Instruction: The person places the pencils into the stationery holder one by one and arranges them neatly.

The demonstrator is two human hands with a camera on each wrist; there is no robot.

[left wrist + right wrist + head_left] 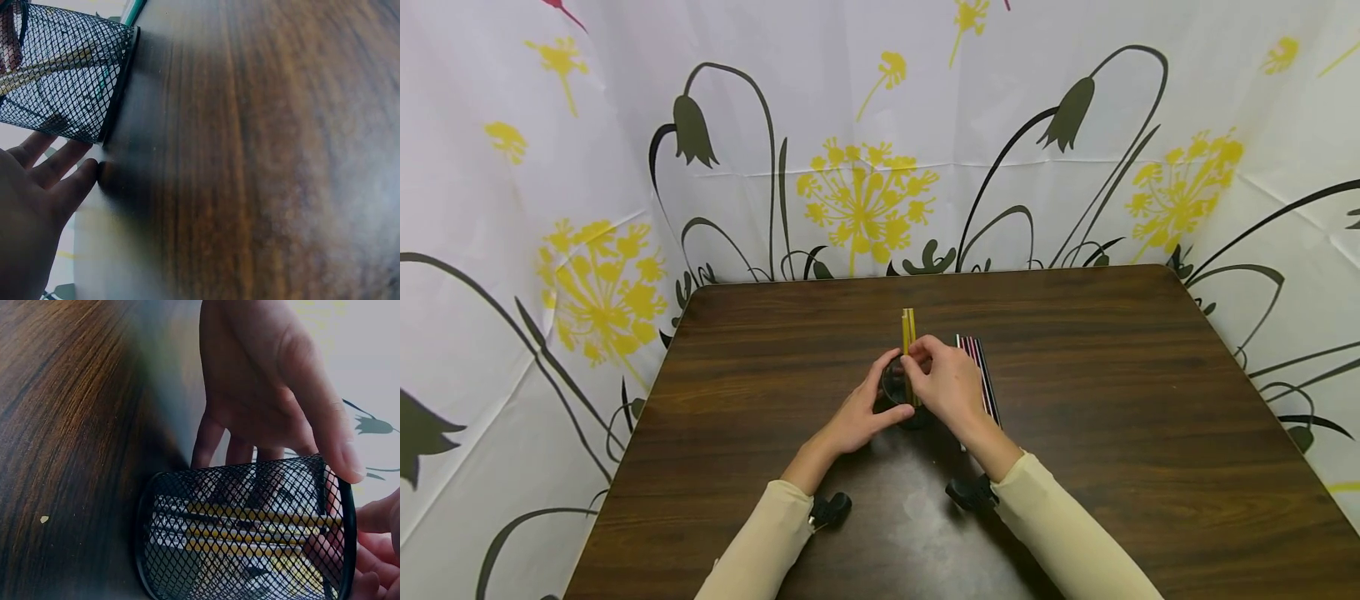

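Note:
A black wire-mesh pencil cup [237, 487] stands on the brown table, with several yellow pencils [908, 327] leaning inside it and rising past its rim. Through the mesh, the pencils' lower parts show in the right wrist view. My left hand [856, 417] holds the cup from the left, thumb at the near rim and fingers round the far side; its fingertips reach the cup's base in the left wrist view. Over the mouth, my right hand [951, 382] pinches at the yellow pencils between thumb and fingers, hiding part of them.
Just right of the cup, a row of thin pencils [984, 371] in black, pink and white lies on the table, partly behind the right hand and wrist. A flower-patterned curtain [865, 100] hangs behind the table's far edge.

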